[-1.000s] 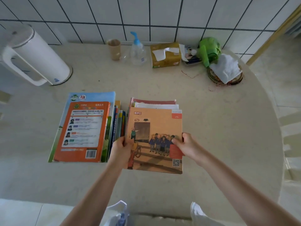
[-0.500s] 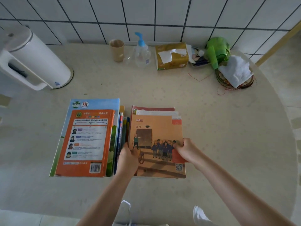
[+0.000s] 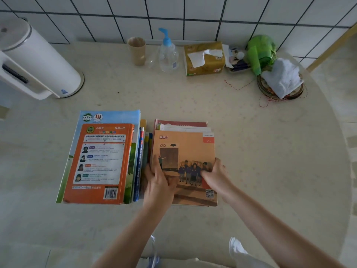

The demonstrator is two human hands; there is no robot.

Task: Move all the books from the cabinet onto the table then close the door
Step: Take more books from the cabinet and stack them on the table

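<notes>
Two stacks of books lie flat side by side on the round counter (image 3: pixel 251 171), at its middle, nearly touching along their long edges. The right stack (image 3: pixel 184 151) is topped by a tan book (image 3: pixel 191 149) with a drawing of figures in blue; under it a white and a red cover (image 3: pixel 181 124) stick out at 12 o'clock. Both hands sit on the near half of this tan book. The left hand (image 3: pixel 160 182) lies over its 8 o'clock corner, fingers spread fairly wide and pointing toward 12 o'clock, its outer edge at the gap between the stacks; whether the thumb hooks under the cover I cannot tell. The right hand (image 3: pixel 215 176) is at the book's 4 o'clock edge, fingers curled onto the cover and reaching toward 9 o'clock, apparently pinching that edge. The hands are near each other, with a bit of the cover showing between them. The left stack (image 3: pixel 102 161) lies at 9 o'clock from the hands, an orange book (image 3: pixel 100 163) on top of a larger blue one (image 3: pixel 112 117), with several thin spines (image 3: pixel 142 151) along its right side, just beside the left hand. At 12 o'clock along the tiled wall stand a cup (image 3: pixel 136 51), a pump bottle (image 3: pixel 168 55) and a tissue pack (image 3: pixel 204 59); a white kettle (image 3: pixel 36 60) stands at 10 o'clock, and a white cloth (image 3: pixel 284 78) in a basket at 2 o'clock.
</notes>
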